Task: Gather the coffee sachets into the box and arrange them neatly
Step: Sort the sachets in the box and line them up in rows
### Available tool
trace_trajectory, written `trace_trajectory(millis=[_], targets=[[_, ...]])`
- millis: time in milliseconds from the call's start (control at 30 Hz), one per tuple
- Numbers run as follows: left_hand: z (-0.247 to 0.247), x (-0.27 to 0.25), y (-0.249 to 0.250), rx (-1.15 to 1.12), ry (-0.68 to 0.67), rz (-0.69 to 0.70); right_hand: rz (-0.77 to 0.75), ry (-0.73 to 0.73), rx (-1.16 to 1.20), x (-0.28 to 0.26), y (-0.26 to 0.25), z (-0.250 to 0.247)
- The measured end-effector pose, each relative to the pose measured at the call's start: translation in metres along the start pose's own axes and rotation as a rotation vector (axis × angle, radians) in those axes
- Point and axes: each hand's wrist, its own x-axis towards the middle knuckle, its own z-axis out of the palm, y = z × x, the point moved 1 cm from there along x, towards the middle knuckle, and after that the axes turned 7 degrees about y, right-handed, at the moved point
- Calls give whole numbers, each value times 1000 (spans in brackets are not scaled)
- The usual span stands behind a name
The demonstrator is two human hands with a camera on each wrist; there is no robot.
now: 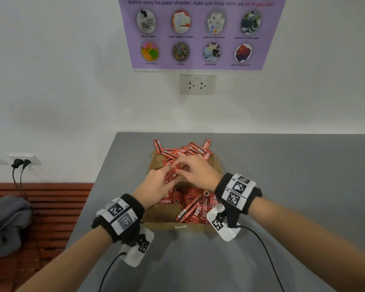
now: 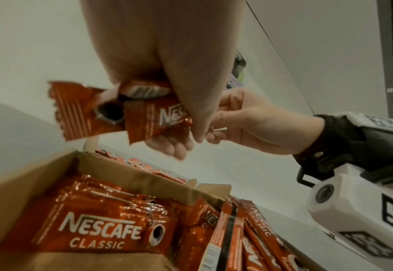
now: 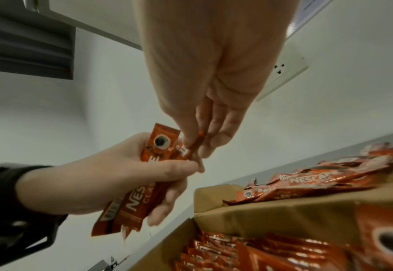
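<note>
A brown cardboard box (image 1: 161, 217) lies open on the grey table (image 1: 282, 175). Red Nescafe sachets (image 1: 196, 205) fill its near part, also seen in the left wrist view (image 2: 102, 229). A loose pile of sachets (image 1: 185, 150) lies over the box's far side (image 3: 318, 179). Above the box my left hand (image 1: 156, 182) grips a small bundle of sachets (image 2: 144, 117) between thumb and curled fingers. My right hand (image 1: 195, 171) meets it from the right. Its thumb and fingers pinch one thin sachet (image 3: 196, 144) at the top of the bundle (image 3: 139, 201).
The table's left edge runs close to the box; beyond it stands a red slatted bench with a grey bag (image 1: 6, 224). The white wall behind carries a socket (image 1: 197, 84) and a purple poster (image 1: 200, 32). Bare grey tabletop lies right of the box.
</note>
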Motion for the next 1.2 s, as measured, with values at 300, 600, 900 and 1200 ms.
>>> trace_trajectory(millis=[300, 600, 900, 1200], targets=[[-6, 0, -9, 27, 117, -36, 150, 80, 11, -18, 31, -16], [-6, 2, 3, -25, -19, -32, 121, 177, 169, -20, 19, -7], [-10, -3, -4, -378, 136, -204, 26, 97, 184, -17, 5, 2], [-45, 2, -9, -65, -21, -175, 125, -143, -27, -16, 9, 26]])
